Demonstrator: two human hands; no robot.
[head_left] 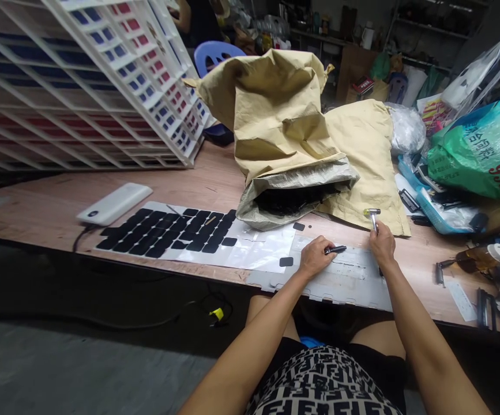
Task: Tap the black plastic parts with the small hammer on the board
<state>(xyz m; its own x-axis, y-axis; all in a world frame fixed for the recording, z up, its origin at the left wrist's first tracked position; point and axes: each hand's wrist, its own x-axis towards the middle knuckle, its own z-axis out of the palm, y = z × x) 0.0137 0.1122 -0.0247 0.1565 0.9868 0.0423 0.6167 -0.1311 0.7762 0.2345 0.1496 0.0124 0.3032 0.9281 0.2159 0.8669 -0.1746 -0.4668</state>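
Left hand [316, 257] is closed on a black part [336, 249]: slim, elongated, slightly glossy. The part is located over a grey mat [353, 289] at the near edge of the bench [46, 213]; contact with the mat cannot be determined. Right hand [383, 246] grips a small hammer [372, 212], head uppermost, yellowish at its left end, shaft silvery.

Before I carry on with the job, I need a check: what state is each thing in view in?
Left grip: closed on the black part
Right grip: closed on the hammer
Black part: held
Hammer: held by its handle
Grey sheet: lying flat
Front sack: mouth open
Black pads: most in rows, a few apart
White case: lying flat
Brown bottle: capped
Green bag: bulging
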